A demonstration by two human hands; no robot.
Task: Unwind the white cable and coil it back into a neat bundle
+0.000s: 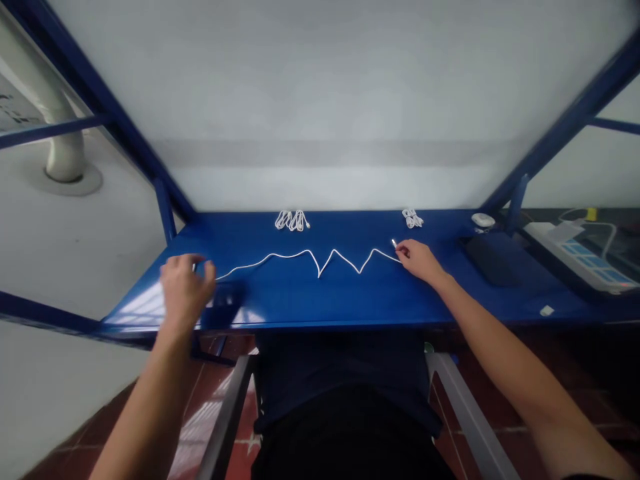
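A: From the head view, what do we count first?
B: One white cable (319,275) laid out across the blue tabletop (280,300), zigzagging in the middle, with two sharp bends toward us and three softer ones away.

A: And our two hands?
B: Our right hand (420,259) is closed in a pinch on the cable near one end, its metal-tipped plug (394,243) poking past the fingertips. Our left hand (184,287) is curled and blurred at the other end; we cannot tell whether it grips the cable.

A: What lies toward the back edge?
B: Two groups of coiled cables: the left group (293,221) looks like two bundles side by side, and the right group (413,218) sits behind our right hand. We cannot count its bundles surely.

A: Farther right?
B: One white rounded item (483,220), one black phone-like slab (490,260), one small white piece (547,311) near the front edge, and one white device with blue panels (587,257) at the far right.

A: Where do we have room?
B: Between the zigzag and the front edge runs a bare strip, and there is open blue between the coiled groups. Frame posts (165,207) bound the tabletop at both sides.
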